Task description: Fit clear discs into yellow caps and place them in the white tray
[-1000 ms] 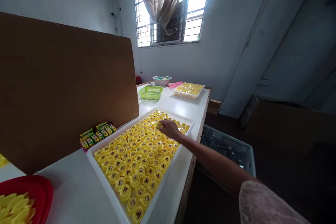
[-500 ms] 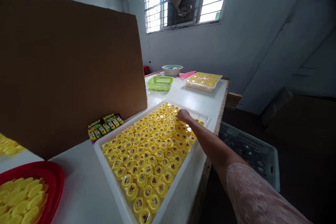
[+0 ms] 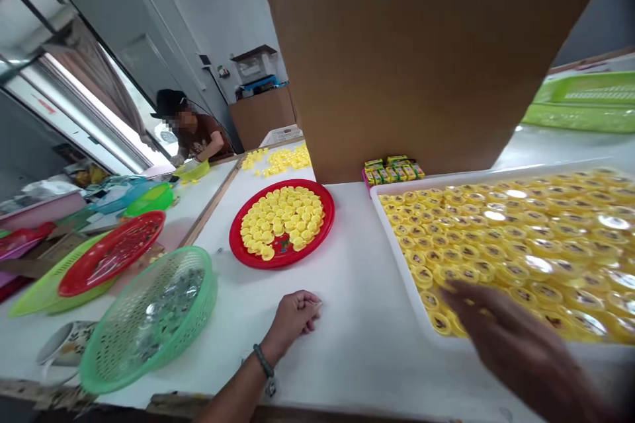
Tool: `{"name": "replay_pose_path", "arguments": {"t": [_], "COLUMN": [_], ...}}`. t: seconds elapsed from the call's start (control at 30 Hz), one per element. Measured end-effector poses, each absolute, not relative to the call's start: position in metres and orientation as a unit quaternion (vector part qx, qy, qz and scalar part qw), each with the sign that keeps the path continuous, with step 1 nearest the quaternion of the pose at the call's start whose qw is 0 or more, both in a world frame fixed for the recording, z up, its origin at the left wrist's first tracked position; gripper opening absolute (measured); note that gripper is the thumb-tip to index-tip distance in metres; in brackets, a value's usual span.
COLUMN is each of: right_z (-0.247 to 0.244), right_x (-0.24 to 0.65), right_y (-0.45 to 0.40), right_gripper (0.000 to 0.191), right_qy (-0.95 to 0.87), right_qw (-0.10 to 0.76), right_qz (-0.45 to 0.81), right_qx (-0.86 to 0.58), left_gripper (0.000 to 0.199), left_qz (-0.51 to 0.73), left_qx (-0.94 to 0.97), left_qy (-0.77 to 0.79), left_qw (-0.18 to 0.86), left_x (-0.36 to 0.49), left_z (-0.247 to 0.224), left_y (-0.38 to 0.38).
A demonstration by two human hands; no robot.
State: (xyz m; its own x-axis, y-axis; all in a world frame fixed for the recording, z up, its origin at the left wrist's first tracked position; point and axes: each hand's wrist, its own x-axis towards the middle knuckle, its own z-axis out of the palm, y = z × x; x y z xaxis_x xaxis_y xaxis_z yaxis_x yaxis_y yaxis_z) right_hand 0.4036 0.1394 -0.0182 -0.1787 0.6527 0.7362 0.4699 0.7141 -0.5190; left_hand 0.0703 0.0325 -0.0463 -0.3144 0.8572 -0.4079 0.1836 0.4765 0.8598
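My left hand (image 3: 296, 314), with a bracelet at the wrist, rests over the white table (image 3: 347, 264) with its fingers curled together. Whatever is in its fingertips, if anything, is too small to make out. My right hand (image 3: 510, 330) is smeared by motion above the near edge of a white tray (image 3: 409, 291), so its fingers cannot be read. Small round yellow cups with dark printed pictures (image 3: 466, 251) fill this tray. Beyond my left hand, a red round tray (image 3: 322, 238) holds a layer of plain yellow pieces (image 3: 282, 215).
A brown cardboard sheet (image 3: 397, 66) stands behind small green-yellow boxes (image 3: 391, 172). At left are a green basket (image 3: 198, 317) of clear pieces, a mug (image 3: 67, 347) and a red plate (image 3: 114, 254). A co-worker (image 3: 203, 135) sits beyond. A lime basket (image 3: 580, 115) is at right.
My view has swung left and down. My right hand, earlier at the far side of the cup tray, is now over its near edge. My left hand has come into view.
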Motion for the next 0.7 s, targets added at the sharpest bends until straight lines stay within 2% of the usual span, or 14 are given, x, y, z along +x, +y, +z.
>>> {"name": "replay_pose_path", "arguments": {"t": [0.07, 0.13, 0.23, 0.3, 0.4, 0.57, 0.7], "right_z": [-0.028, -0.035, -0.037, -0.034, -0.034, -0.039, -0.009], "right_x": [0.369, 0.344, 0.322, 0.314, 0.31, 0.295, 0.251], "right_y": [0.105, 0.083, 0.069, 0.065, 0.057, 0.047, 0.071], "right_gripper": [0.022, 0.027, 0.027, 0.027, 0.026, 0.025, 0.022], "right_qy": [-0.827, -0.867, -0.873, -0.87, -0.869, -0.867, -0.868], "right_qw": [0.477, 0.431, 0.417, 0.42, 0.421, 0.404, 0.351], "right_qz": [0.073, 0.064, 0.076, 0.07, 0.065, 0.122, 0.215], "right_qx": [-0.288, -0.241, -0.243, -0.246, -0.251, -0.264, -0.279], "left_gripper": [0.026, 0.022, 0.021, 0.02, 0.024, 0.051, 0.05], "left_qz": [0.354, 0.334, 0.246, 0.205, 0.155, 0.071, 0.037], "left_qx": [0.401, 0.451, 0.491, 0.488, 0.497, 0.518, 0.52], "left_qy": [0.738, 0.769, 0.832, 0.848, 0.854, 0.85, 0.846], "left_qw": [0.41, 0.307, 0.079, 0.011, 0.003, 0.069, 0.112], "left_x": [0.065, 0.048, 0.006, -0.027, -0.068, -0.103, -0.109], "left_z": [-0.04, -0.026, 0.003, 0.021, 0.036, 0.034, 0.03], "left_y": [0.029, 0.027, 0.034, 0.045, 0.066, 0.098, 0.107]}}
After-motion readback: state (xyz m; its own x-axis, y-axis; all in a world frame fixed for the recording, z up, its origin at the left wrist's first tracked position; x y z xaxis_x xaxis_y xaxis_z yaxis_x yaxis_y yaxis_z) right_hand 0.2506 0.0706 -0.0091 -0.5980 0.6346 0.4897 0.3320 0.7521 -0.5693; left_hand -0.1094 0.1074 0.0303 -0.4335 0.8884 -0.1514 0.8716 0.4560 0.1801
